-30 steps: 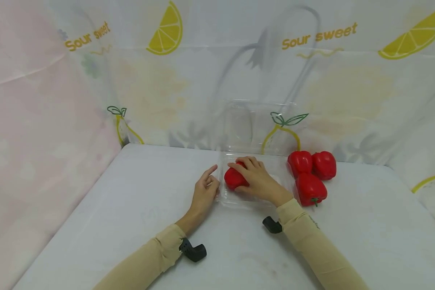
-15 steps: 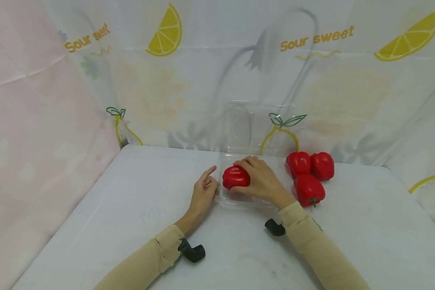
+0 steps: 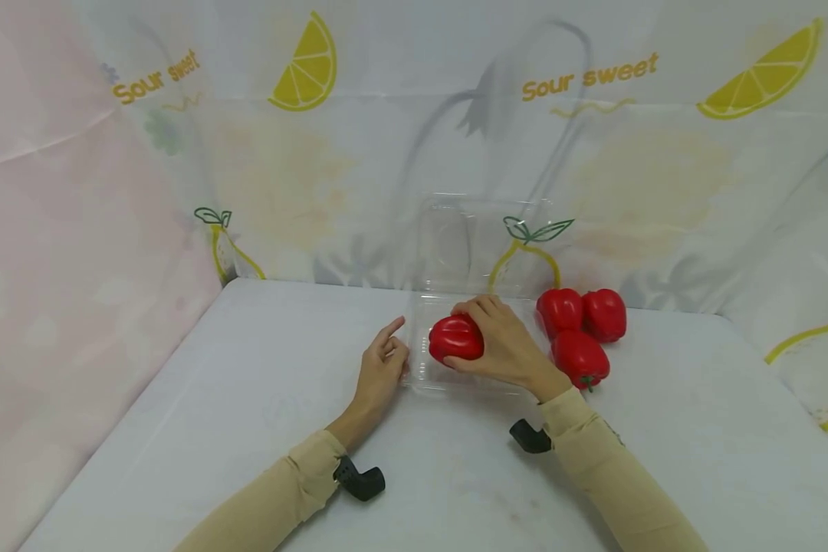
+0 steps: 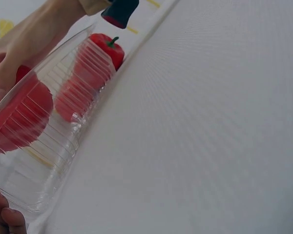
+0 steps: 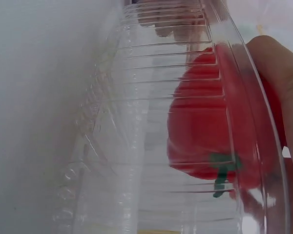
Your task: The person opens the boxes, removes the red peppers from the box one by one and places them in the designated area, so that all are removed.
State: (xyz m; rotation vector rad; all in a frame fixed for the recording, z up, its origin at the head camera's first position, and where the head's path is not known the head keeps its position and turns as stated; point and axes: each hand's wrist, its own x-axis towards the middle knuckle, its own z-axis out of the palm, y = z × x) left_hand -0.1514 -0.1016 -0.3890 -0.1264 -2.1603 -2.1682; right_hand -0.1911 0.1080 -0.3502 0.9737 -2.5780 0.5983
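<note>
My right hand (image 3: pixel 507 345) grips a red bell pepper (image 3: pixel 455 339) from its right side, fingers over the top and thumb at the front. The pepper is within the walls of a clear plastic clamshell box (image 3: pixel 438 382), whose lid (image 3: pixel 445 238) stands up at the back. Through the box wall in the right wrist view, the pepper's green stem (image 5: pixel 220 180) shows low down. My left hand (image 3: pixel 379 376) lies beside the box's left wall, index finger stretched forward and the other fingers bent; its fingertips (image 4: pixel 12 219) are near the box's corner in the left wrist view.
Right of the box, 3 more red bell peppers (image 3: pixel 579 356) sit close together on the white table (image 3: pixel 248 399). A patterned cloth (image 3: pixel 359 169) hangs behind the table. Black wrist devices (image 3: pixel 360 481) are strapped under both sleeves.
My right hand has shifted slightly right relative to the box with the pepper, whose lobed surface now shows more fully. The left hand stays beside the box. The head view has shifted slightly.
</note>
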